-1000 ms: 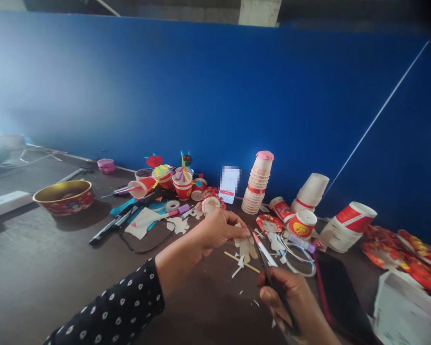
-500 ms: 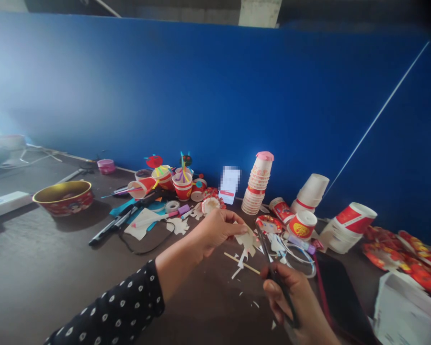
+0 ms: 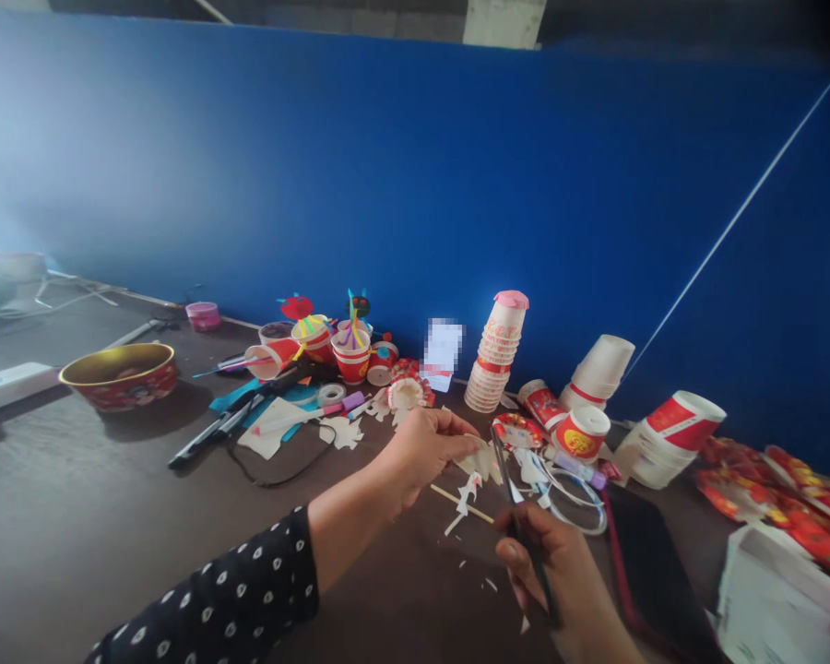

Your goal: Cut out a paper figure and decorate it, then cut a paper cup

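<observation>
My left hand (image 3: 432, 452) pinches a pale, cut piece of paper (image 3: 484, 464) between thumb and fingers, over the middle of the table. My right hand (image 3: 543, 558) is closed round the handles of dark scissors (image 3: 506, 470). Their blades point up and away, right beside the paper's right edge. Whether the blades touch the paper I cannot tell. Below the paper lie white paper scraps (image 3: 466, 498) and a thin wooden stick (image 3: 460, 503).
Behind my hands stand a tall stack of paper cups (image 3: 496, 355) and a phone-like screen (image 3: 441, 355). Decorated red cups (image 3: 351, 358), a gold-rimmed bowl (image 3: 121, 380) and markers are to the left. White coiled tubing (image 3: 574, 503), a dark tablet-like slab (image 3: 657, 563) and more cups (image 3: 684, 424) sit right.
My left hand has shifted slightly right with the paper, whose outline is now turned and partly hidden. My right hand and the scissors have moved a little left and up.
</observation>
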Action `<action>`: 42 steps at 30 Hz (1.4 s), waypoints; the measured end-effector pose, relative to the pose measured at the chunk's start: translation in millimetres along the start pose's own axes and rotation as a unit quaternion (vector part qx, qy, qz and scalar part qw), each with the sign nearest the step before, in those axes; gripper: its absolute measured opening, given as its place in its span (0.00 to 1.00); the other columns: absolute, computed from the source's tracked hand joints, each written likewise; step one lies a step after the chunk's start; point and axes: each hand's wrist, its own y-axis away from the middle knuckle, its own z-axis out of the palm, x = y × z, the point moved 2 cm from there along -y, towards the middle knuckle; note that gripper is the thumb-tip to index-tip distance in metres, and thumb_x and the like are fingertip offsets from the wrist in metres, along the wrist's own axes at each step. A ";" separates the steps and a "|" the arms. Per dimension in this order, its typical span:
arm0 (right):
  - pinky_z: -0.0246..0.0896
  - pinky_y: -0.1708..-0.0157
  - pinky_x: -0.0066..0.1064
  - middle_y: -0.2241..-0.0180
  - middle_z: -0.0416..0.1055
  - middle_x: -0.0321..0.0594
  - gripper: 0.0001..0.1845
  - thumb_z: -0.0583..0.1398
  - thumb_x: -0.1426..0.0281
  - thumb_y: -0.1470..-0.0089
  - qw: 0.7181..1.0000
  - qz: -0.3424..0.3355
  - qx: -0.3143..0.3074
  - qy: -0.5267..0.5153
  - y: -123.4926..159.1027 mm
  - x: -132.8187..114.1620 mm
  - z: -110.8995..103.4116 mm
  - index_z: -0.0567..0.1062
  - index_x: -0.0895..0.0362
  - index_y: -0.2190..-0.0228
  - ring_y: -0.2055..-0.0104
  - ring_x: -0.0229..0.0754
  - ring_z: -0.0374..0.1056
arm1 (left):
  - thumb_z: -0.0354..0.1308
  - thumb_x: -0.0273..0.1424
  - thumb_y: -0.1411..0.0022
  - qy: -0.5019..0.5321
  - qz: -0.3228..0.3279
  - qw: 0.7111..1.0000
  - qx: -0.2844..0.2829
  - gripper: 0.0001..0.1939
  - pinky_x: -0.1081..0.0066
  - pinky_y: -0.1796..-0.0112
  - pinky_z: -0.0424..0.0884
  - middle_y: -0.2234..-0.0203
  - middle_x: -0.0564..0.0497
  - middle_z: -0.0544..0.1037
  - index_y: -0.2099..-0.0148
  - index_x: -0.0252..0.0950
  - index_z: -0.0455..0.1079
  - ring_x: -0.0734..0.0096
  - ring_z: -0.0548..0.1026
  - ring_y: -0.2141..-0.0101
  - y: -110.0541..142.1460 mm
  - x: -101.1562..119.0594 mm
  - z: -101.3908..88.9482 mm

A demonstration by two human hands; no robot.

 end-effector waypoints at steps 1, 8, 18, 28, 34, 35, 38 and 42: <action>0.46 0.88 0.21 0.88 0.56 0.24 0.22 0.65 0.53 0.63 1.000 -0.004 0.008 0.004 0.5 -1.3 -0.4 0.68 0.58 0.74 0.88 0.28 0.50 | 0.61 0.27 0.55 -0.003 0.002 1.000 0.007 0.04 0.75 0.77 0.56 0.85 0.57 0.68 0.75 0.32 0.70 0.81 0.61 0.82 -0.1 -1.0 0.4; 0.50 0.86 0.22 0.85 0.60 0.28 0.19 0.65 0.57 0.61 0.994 -0.045 0.023 0.094 1.9 -0.2 -4.3 0.71 0.59 0.72 0.84 0.33 0.56 | 0.61 0.27 0.55 0.043 0.009 0.997 0.057 0.04 0.76 0.76 0.54 0.84 0.57 0.67 0.75 0.31 0.69 0.81 0.60 0.81 1.7 -3.1 4.9; 0.59 0.78 0.26 0.80 0.73 0.35 0.10 0.64 0.63 0.56 0.964 -0.119 0.059 0.229 1.7 -4.0 -7.9 0.74 0.56 0.70 0.77 0.41 0.65 | 0.62 0.31 0.55 0.179 -0.099 0.979 0.018 0.08 0.77 0.78 0.53 0.83 0.58 0.65 0.74 0.33 0.66 0.82 0.61 0.82 12.0 -7.6 18.0; 0.58 0.78 0.26 0.80 0.72 0.35 0.07 0.62 0.66 0.55 0.945 -0.133 0.077 0.289 3.0 -7.3 -9.8 0.73 0.55 0.72 0.78 0.41 0.65 | 0.61 0.30 0.54 0.172 -0.119 0.978 -0.005 0.07 0.76 0.78 0.54 0.81 0.55 0.68 0.72 0.32 0.69 0.82 0.61 0.82 20.2 -9.0 25.3; 0.57 0.79 0.25 0.81 0.70 0.33 0.07 0.62 0.65 0.55 0.953 -0.135 0.078 0.261 2.4 -9.3 -8.5 0.72 0.56 0.73 0.79 0.39 0.64 | 0.63 0.30 0.58 0.160 -0.114 0.980 -0.020 0.08 0.75 0.75 0.55 0.80 0.54 0.70 0.74 0.32 0.69 0.80 0.63 0.79 21.7 -9.6 25.6; 0.57 0.79 0.25 0.81 0.70 0.34 0.07 0.62 0.65 0.55 0.955 -0.135 0.076 0.254 2.2 -9.2 -8.1 0.72 0.56 0.73 0.79 0.39 0.64 | 0.63 0.30 0.58 0.159 -0.112 0.981 -0.020 0.08 0.75 0.75 0.55 0.80 0.54 0.69 0.74 0.32 0.69 0.80 0.63 0.79 22.1 -9.4 25.6; 0.56 0.80 0.25 0.82 0.69 0.33 0.09 0.62 0.63 0.56 0.959 -0.132 0.079 0.239 2.1 -7.4 -7.5 0.72 0.56 0.74 0.80 0.38 0.62 | 0.63 0.29 0.57 0.156 -0.111 0.981 -0.018 0.07 0.75 0.75 0.55 0.80 0.55 0.69 0.75 0.32 0.69 0.81 0.63 0.79 23.0 -8.5 25.7; 0.54 0.82 0.24 0.83 0.65 0.30 0.12 0.63 0.63 0.56 0.970 -0.109 0.073 0.205 3.3 -2.6 -7.1 0.72 0.57 0.71 0.82 0.36 0.58 | 0.61 0.28 0.55 0.150 -0.116 0.982 -0.026 0.05 0.76 0.76 0.54 0.81 0.55 0.69 0.75 0.31 0.69 0.82 0.62 0.80 23.4 -7.6 26.2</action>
